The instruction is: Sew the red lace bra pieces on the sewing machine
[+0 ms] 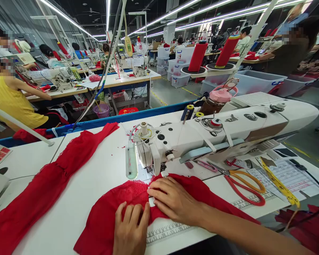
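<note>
A red fabric piece with a lace edge (101,212) lies on the white sewing table, reaching under the needle area of a white sewing machine (151,156). My left hand (131,226) is on its near part, fingers bent and gripping the cloth beside a dark fold. Close in front of the presser foot, my right hand (172,198) pinches the same fabric with fingers pressed together; its thumb is hidden. A small white tag (151,202) shows at the right fingertips. Part of the cloth passes under my right forearm.
Another long red fabric piece (53,180) stretches across the table's left side. To the right lie orange-and-red-handled scissors (246,184), a yellow tape measure (279,182) and written sheets (295,173). A pink-lidded jug (220,97) stands behind the machine. Other people work at machines beyond.
</note>
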The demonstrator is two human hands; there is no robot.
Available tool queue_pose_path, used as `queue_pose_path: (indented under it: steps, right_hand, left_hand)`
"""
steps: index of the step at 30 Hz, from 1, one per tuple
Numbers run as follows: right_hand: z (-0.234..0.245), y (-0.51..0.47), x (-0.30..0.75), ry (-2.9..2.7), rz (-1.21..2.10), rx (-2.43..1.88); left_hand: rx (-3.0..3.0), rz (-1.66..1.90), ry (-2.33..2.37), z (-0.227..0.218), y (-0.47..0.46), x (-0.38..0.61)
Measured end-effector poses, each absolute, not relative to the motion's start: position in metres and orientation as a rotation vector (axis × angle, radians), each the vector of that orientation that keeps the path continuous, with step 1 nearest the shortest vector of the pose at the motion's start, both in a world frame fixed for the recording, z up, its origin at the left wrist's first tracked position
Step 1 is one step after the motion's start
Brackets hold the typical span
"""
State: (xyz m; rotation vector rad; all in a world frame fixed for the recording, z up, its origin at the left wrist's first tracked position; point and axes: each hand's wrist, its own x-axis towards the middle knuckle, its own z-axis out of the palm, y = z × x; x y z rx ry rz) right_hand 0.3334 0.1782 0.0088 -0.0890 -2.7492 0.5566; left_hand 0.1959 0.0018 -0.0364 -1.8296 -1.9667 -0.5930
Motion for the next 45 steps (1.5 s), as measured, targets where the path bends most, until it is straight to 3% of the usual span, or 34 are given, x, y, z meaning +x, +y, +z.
queue_pose_path:
  steps: [8, 15, 23, 45]
  right_hand:
    - [0.004, 0.186, 0.331, -2.861, 0.694, -0.128]
    - [0.013, 0.179, 0.336, -2.679, 0.686, -0.183]
    - [-0.003, 0.178, 0.339, -2.787, 0.703, -0.266]
    - [-0.002, 0.184, 0.341, -2.813, 0.849, -0.282]
  left_hand:
    - [-1.816, -0.573, -2.004, -0.033, -0.008, 0.194]
    - [-1.892, -1.039, -2.001, -0.019, 0.025, 0.183]
    - [-1.970, -0.715, -2.038, -0.038, 0.026, 0.169]
    - [-2.037, -0.700, -2.181, -0.035, 0.018, 0.163]
